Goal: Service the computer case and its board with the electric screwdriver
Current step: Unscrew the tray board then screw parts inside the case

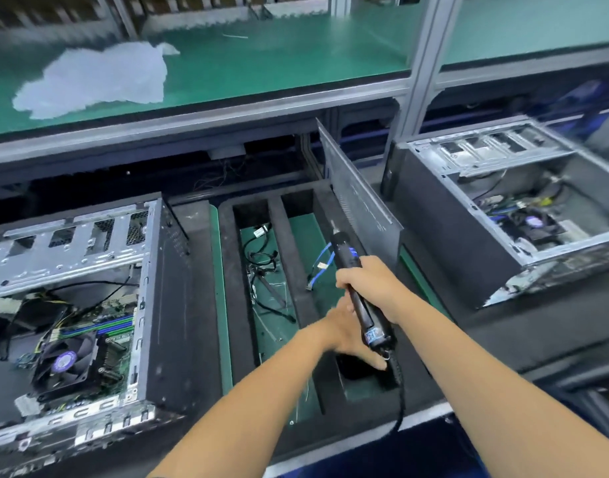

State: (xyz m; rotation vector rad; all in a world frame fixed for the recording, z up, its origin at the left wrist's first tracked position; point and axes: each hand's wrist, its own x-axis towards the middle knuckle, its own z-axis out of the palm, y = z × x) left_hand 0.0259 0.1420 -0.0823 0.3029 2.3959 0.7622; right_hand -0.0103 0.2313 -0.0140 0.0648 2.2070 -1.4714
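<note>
Currently, head view: your right hand [368, 284] is clenched around the black, cylindrical electric screwdriver [360, 291], bit pointing away from you over the middle of the table [199, 305]. Your left hand [351, 336] lies beneath the tool's rear end with fingers [373, 362] extended, grasping nothing that can be made out, near the point where the dark power cord [401, 401] leaves the tool. The open computer case [72, 305] sits at the table's left edge, its bare-metal frame exposing the green board [116, 332] and a square black fan [66, 362]. A second case [510, 208] rests toward the right edge. Between them, black foam dividers frame a green recess [272, 305] holding loose, flexible cables [261, 267]. Judged step: tool in hand, not yet applied. Your next move probably calls for swinging the bit left onto a board screw and seating it squarely.
</note>
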